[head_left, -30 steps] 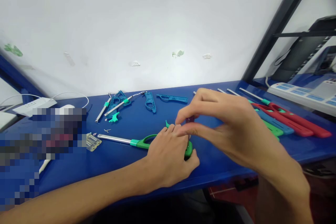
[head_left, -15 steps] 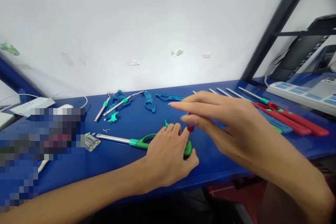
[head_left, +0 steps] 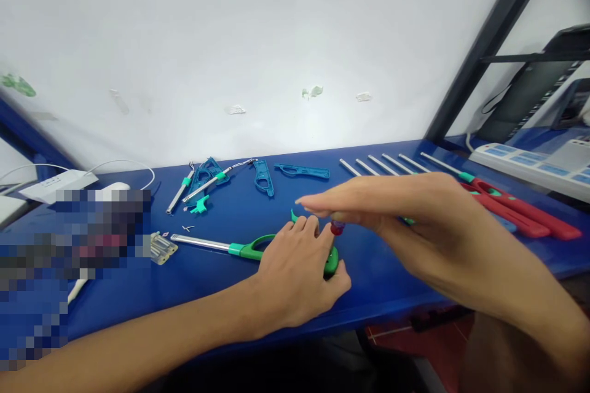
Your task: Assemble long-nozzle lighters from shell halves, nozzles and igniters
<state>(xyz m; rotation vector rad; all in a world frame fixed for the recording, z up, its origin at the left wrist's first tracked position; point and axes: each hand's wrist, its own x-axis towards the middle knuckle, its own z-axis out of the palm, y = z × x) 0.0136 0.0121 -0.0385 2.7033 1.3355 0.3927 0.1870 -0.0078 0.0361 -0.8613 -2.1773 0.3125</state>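
My left hand (head_left: 295, 276) presses down on the handle of a green long-nosed lighter (head_left: 249, 250) that lies on the blue table (head_left: 221, 282), its metal tube pointing left. My right hand (head_left: 415, 221) hovers just right of it with the fingers stretched out flat to the left. A small red-handled screwdriver (head_left: 338, 228) stands upright over the lighter's handle, pinched between my right thumb and fingers. Its tip is hidden behind my left hand.
Teal and blue lighter shells and tubes (head_left: 207, 181) lie scattered near the wall. A row of red, blue and green lighters (head_left: 520, 209) lies at the right, partly behind my right hand. Also here are a power strip (head_left: 530, 163), a clear packet (head_left: 161, 247) and a black post (head_left: 483, 43).
My right fingers have opened from a curled pinch to a flat stretch and the hand has sunk lower, with the red screwdriver still between thumb and fingers. My left hand has stayed put.
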